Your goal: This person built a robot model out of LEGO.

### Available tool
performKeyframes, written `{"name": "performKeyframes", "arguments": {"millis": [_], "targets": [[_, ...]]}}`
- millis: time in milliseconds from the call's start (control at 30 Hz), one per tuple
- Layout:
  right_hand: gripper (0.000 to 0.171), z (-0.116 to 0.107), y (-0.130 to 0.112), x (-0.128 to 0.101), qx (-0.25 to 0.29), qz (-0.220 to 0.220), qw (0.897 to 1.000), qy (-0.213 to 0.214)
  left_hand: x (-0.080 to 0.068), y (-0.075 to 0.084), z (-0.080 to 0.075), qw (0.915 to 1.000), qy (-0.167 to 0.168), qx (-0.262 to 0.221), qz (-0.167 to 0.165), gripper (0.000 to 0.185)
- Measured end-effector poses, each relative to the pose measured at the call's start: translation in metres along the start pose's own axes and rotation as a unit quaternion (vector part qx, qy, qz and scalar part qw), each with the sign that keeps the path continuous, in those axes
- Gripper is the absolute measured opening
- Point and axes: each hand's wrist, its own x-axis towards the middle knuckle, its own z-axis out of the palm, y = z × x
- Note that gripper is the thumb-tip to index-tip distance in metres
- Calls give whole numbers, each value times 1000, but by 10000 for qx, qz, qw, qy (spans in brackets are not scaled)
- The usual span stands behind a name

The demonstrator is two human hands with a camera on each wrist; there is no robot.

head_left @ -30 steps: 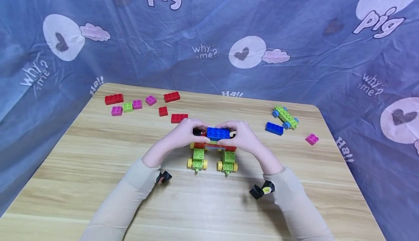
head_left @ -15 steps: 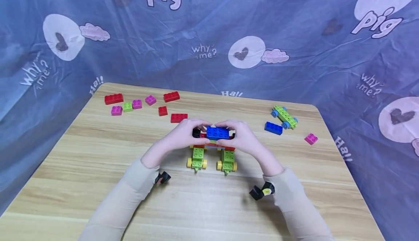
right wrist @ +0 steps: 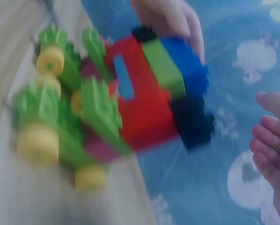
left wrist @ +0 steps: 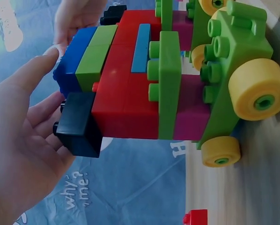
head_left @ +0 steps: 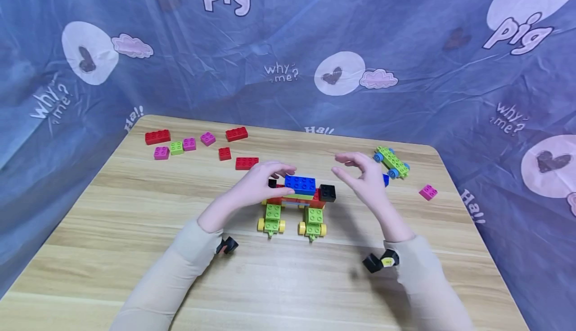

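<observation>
A brick car point(head_left: 297, 198) stands mid-table: a blue brick point(head_left: 300, 184) on top, a black brick point(head_left: 327, 192) at its right end, red layers, and two green wheel bases with yellow wheels point(head_left: 272, 219). My left hand point(head_left: 270, 176) cups the car's left end, its fairly straight fingers touching the blue brick point(left wrist: 72, 61) beside the small black brick point(left wrist: 77, 124). My right hand point(head_left: 343, 165) hovers empty to the right of the car, with its fingers loosely bent. The right wrist view is blurred; it shows the car point(right wrist: 130, 103) and my right hand's fingers point(right wrist: 271, 136) apart from it.
Loose red bricks point(head_left: 246, 162), pink bricks point(head_left: 207, 138) and a green brick point(head_left: 176, 147) lie at the back left of the wooden table point(head_left: 135, 251). At the back right lie a green wheel base with blue wheels point(head_left: 392, 161) and a pink brick point(head_left: 428, 192). Blue printed cloth point(head_left: 288, 46) surrounds the table.
My right hand has let go of the car's right end and risen to the right, uncovering the black brick. The left hand stays at the left end.
</observation>
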Motion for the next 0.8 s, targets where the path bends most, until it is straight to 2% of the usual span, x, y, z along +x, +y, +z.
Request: {"name": "performKeyframes", "arguments": {"millis": [233,367,600,800], "targets": [[27,-27,40,-5,-50,531,9981,300,-1,-1,5,9997,-6,170,-170,46],[27,-42,67,-10,-339,811,9955,355,-1,-1,6,9995,14,114,-301,43],[34,-65,97,-15,-990,1379,9854,-150,-1,-3,6,9994,53,59,-346,42],[40,-73,115,-19,-1401,1497,9779,-407,-1,-3,6,9995,43,-16,-308,42]]}}
